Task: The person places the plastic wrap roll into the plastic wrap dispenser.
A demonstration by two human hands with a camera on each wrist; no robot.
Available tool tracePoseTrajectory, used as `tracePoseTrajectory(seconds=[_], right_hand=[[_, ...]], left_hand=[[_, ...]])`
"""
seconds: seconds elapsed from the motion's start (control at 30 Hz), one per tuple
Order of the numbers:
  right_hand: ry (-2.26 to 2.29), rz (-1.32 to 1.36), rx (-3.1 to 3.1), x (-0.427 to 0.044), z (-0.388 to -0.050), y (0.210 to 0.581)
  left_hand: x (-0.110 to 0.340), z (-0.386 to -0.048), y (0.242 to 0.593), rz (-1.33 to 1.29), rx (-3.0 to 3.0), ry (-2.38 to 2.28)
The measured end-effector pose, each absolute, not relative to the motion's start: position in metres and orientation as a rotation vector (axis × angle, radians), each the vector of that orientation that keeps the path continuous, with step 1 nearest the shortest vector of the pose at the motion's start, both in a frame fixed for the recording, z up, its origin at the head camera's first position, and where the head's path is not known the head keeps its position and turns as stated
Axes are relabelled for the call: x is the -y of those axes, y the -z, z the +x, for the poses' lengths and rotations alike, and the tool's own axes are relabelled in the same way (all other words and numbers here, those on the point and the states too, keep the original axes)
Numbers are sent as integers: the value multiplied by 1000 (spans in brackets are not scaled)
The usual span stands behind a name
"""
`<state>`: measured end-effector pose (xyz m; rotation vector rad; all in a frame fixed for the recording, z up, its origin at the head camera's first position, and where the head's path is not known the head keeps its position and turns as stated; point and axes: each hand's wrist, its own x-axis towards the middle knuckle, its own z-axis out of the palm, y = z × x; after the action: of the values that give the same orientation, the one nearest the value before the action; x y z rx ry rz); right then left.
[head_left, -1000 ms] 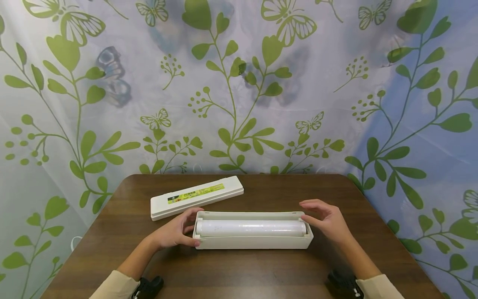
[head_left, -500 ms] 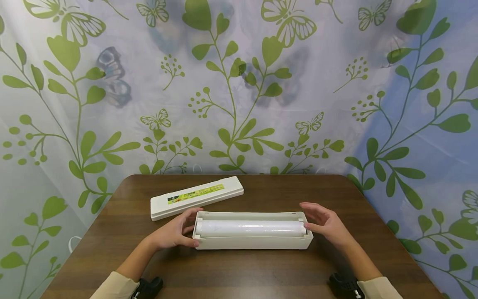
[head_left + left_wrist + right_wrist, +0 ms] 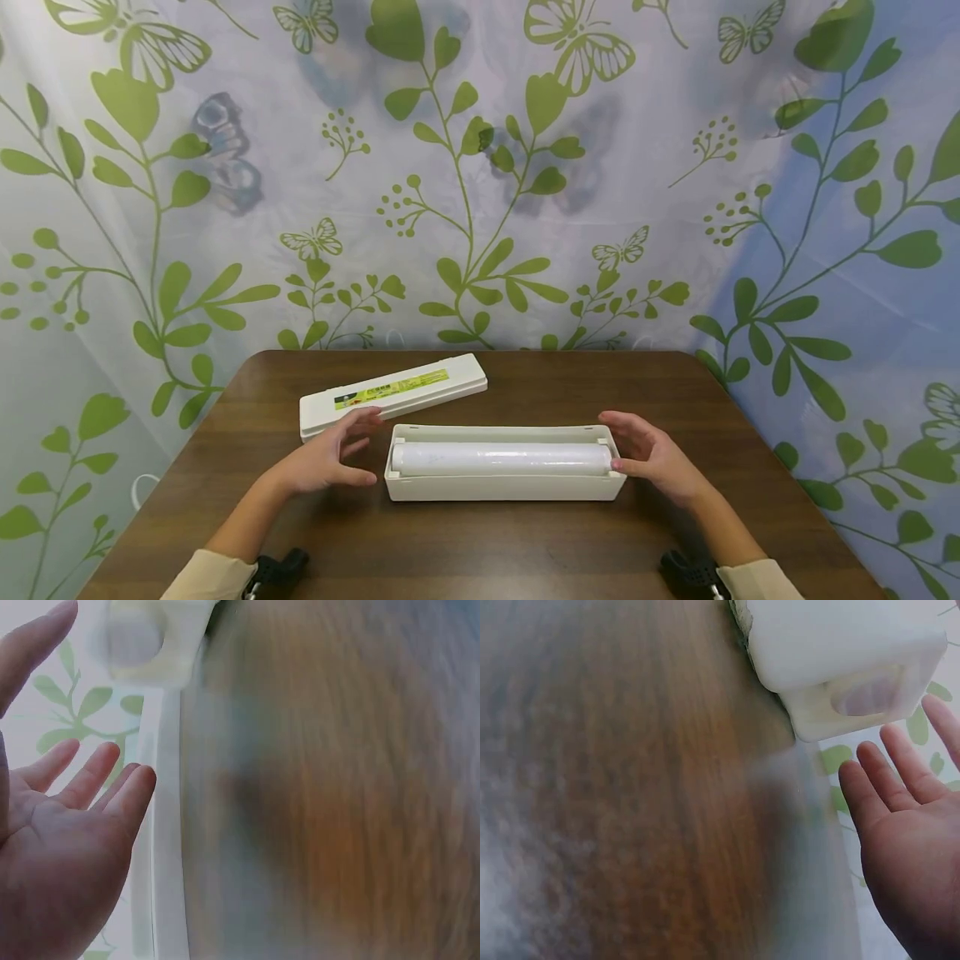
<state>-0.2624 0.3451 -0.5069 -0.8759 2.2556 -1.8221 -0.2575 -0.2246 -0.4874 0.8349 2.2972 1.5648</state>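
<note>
A long white box (image 3: 502, 489) lies on the table with a roll of clear plastic film (image 3: 502, 458) inside it, its top side uncovered. My left hand (image 3: 322, 458) is just off the box's left end, fingers spread and holding nothing; the left wrist view shows its palm (image 3: 67, 855) apart from the box end (image 3: 154, 645). At the right end, my right hand (image 3: 656, 462) has its thumb by the box's rim and its other fingers extended behind the corner. Its fingers (image 3: 889, 776) look loosely straight in the right wrist view, close to the box end (image 3: 847, 690).
A white lid (image 3: 397, 392) with a yellow-green label lies at a slant behind the box on the left. The brown wooden table (image 3: 510, 550) ends in front of a leaf-printed curtain (image 3: 480, 167). Black wrist straps sit at both sleeves.
My left hand has let go of the box's left end and moved left, away from it. The right hand has shifted slightly, its thumb coming to the box's right rim. The box stays put.
</note>
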Motion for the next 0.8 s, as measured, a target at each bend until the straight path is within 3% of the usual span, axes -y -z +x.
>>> tracePoseTrajectory(seconds=[0.8], right_hand=[[1782, -832, -2151, -345, -261, 510]], left_hand=[[281, -281, 473, 643, -2852, -1537]])
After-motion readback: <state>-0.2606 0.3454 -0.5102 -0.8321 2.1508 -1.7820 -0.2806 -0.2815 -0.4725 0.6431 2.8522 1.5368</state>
